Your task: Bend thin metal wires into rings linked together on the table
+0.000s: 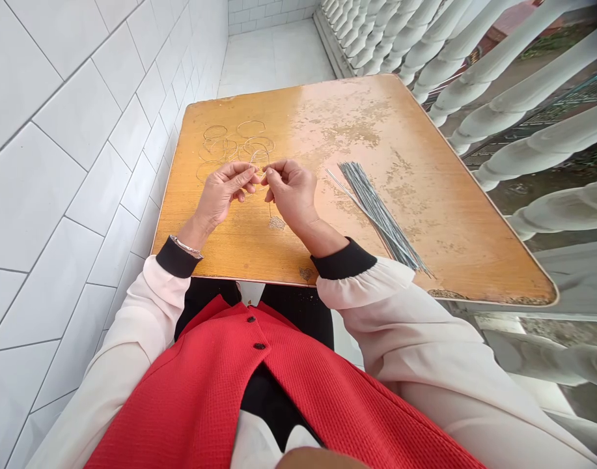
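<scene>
My left hand [224,189] and my right hand [294,192] are close together above the near left part of the wooden table [454,260]. Both pinch a thin wire [268,154], which arches up between them; a straight end hangs below my right hand. Fingertips partly hide where the wire is gripped. Several wire rings [215,133] lie loose on the table just beyond my hands, some overlapping. To the right of my right hand rests a bundle of straight grey wires [376,212], with one wire lying slightly apart on its left side.
A white tiled wall [83,176] runs close along the left. White balusters [498,124] line the right side beyond the table edge. The tabletop is worn, with peeled patches and a chipped near right edge. Pale floor tiles [273,55] show behind it.
</scene>
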